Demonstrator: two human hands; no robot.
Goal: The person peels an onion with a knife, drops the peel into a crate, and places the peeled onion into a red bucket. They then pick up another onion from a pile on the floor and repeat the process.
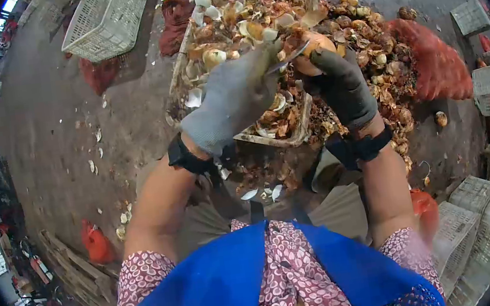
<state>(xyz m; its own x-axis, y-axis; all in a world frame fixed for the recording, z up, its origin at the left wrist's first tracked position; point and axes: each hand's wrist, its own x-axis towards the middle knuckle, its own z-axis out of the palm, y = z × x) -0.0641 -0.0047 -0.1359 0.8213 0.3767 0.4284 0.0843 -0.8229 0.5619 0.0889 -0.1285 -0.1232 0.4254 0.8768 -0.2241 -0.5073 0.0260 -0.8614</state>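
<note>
Over a shallow crate (305, 122) of onion skins, both my gloved hands are raised close together. My left hand (240, 89), in a grey glove, is closed round a knife (293, 55); its handle is hidden in the fist. The blade lies against an onion (318, 42) with orange-brown skin. My right hand (343, 83), in a darker, dirty glove, grips that onion from the near right side. Beneath them, the crate holds loose brown skins, white outer layers and onion pieces.
A heap of onions (378, 69) spreads right of the crate, beside a red mesh sack (433, 62). A white plastic crate (109, 20) stands at upper left. More crates (473, 220) line the right side. Wooden planks (76, 268) and a red bag (97, 241) lie at lower left.
</note>
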